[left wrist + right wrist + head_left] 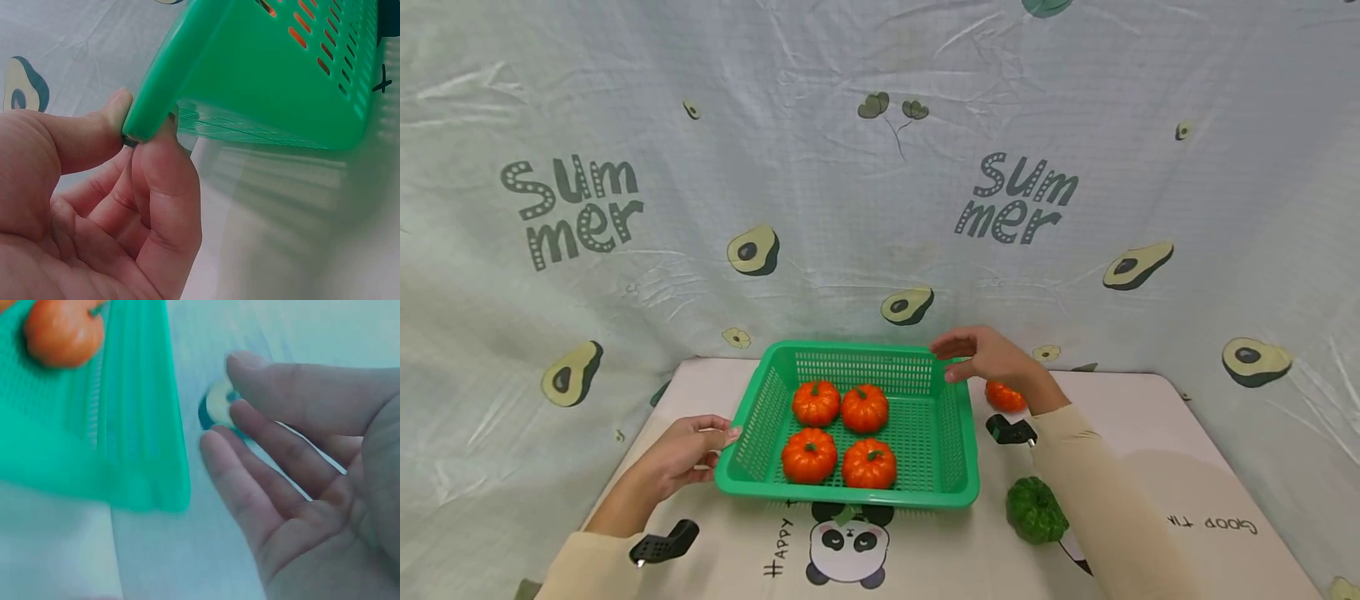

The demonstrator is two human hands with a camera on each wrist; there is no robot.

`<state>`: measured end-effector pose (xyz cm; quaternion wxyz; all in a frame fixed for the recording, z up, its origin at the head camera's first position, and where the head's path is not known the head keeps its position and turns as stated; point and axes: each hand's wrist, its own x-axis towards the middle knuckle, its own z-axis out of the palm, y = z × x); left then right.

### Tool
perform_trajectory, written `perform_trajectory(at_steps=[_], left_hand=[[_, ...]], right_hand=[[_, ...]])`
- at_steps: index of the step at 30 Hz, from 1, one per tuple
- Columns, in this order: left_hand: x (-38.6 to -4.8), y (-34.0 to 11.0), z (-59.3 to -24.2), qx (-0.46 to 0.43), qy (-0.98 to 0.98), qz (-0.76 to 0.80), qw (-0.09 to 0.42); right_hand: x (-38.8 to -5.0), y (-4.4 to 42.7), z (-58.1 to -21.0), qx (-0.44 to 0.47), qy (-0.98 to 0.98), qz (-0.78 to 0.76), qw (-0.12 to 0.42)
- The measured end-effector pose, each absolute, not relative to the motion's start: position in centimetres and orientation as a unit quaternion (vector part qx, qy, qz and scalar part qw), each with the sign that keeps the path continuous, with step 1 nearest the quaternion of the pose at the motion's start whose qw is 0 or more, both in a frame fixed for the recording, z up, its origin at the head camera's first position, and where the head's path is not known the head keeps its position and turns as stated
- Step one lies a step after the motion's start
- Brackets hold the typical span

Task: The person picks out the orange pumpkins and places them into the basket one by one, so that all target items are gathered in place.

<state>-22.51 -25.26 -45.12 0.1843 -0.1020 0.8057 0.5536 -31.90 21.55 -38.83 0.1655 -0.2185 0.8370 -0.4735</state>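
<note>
A green plastic basket [850,498] with slotted walls holds several small orange pumpkins [869,464] with green stems, grouped on its left and middle. My left hand [688,454] pinches the basket's left rim [165,69] between thumb and fingers, as the left wrist view shows up close. By the back right corner, my right hand [981,354] is held with its fingers loosely bent and nothing between them. In the right wrist view, a gap separates the right hand [300,469] from the basket's corner [169,494].
To the right of the basket, another orange pumpkin [1004,397] lies partly behind the right forearm. A green pumpkin [1034,510] sits nearer the front, beside the right sleeve. The pale table [955,558] carries a panda print. Behind it hangs a cloth [820,208] with avocado pictures.
</note>
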Motion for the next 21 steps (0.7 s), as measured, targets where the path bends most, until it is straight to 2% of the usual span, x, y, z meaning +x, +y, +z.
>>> perform_trajectory(at_steps=[12, 15, 21], left_hand=[[-22.5, -25.3, -45.2, -0.102, 0.801, 0.558, 0.189], [-22.5, -25.3, -45.1, -0.101, 0.802, 0.558, 0.188], [-22.4, -25.2, -45.1, -0.102, 0.801, 0.56, 0.187]], right_hand=[[-31.4, 28.6, -41.8, -0.087, 0.873, -0.478, 0.033], [-31.3, 29.8, -43.0, -0.056, 0.885, -0.462, 0.021], [-31.5, 31.5, -46.0, -0.005, 0.904, -0.426, 0.03]])
